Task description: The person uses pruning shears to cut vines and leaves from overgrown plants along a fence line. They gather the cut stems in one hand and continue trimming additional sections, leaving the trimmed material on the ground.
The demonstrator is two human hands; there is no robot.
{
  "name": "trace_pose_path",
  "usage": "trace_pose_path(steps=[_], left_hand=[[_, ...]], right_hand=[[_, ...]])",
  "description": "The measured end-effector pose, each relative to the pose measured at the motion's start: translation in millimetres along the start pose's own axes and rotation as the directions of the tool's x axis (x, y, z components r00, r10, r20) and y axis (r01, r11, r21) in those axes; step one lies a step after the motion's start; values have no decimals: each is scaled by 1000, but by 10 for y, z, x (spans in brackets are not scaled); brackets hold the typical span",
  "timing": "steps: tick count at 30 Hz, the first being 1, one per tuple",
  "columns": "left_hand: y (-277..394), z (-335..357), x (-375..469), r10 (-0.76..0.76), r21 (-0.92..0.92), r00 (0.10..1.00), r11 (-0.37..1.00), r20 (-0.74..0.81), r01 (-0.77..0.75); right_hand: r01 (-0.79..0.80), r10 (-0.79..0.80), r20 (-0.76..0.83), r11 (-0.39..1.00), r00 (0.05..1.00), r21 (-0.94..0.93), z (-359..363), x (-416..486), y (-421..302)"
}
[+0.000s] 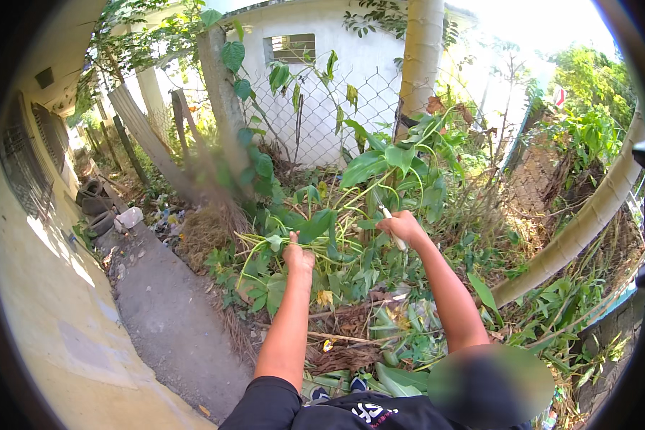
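Note:
My left hand (299, 257) is closed around a bundle of green leafy stems (255, 240), whose ends stick out to its left. Broad leaves (317, 224) hang over and beside that hand. In my right hand (407, 228) is a white-handled hand tool (385, 210). Its thin metal end points up among the vine stems, and I cannot tell whether it touches one. A leafy vine clump (400, 158) stands just above the right hand, leaning on a chain-link fence (322, 115). More low greenery lies beneath both hands.
A concrete walkway (166, 301) runs along a yellow wall (59, 301) on the left, with tires (98, 207) and litter farther up. A trunk (422, 59) rises ahead; another curved trunk (575, 236) crosses at right. Dry husks (346, 359) and cut leaves lie near my shoes (320, 395).

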State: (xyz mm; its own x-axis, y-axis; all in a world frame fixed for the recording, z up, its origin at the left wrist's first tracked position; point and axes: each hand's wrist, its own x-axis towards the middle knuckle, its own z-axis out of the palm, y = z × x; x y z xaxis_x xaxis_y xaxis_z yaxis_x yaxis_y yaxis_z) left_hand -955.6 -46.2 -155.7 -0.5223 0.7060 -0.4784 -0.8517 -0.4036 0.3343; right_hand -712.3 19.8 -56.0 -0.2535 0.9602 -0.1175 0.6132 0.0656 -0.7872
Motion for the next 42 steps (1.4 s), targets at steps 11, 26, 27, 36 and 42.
trace_pose_path(steps=[11, 26, 27, 36, 42], left_hand=[[101, 12, -110, 27, 57, 996, 998, 86, -32], [-21, -42, -67, 54, 112, 986, 991, 158, -72], [30, -70, -80, 58, 174, 986, 981, 155, -85], [496, -157, -130, 116, 261, 966, 949, 229, -176], [720, -311, -92, 71, 411, 974, 898, 213, -156]], right_hand=[[4, 6, -89, 993, 996, 117, 241, 245, -178], [-74, 105, -211, 986, 972, 151, 137, -29, -42], [-74, 103, -218, 988, 970, 135, 142, -34, -20], [-51, 70, -179, 993, 981, 107, 125, -65, 72], [15, -15, -127, 1000, 992, -1, 146, -241, -69]])
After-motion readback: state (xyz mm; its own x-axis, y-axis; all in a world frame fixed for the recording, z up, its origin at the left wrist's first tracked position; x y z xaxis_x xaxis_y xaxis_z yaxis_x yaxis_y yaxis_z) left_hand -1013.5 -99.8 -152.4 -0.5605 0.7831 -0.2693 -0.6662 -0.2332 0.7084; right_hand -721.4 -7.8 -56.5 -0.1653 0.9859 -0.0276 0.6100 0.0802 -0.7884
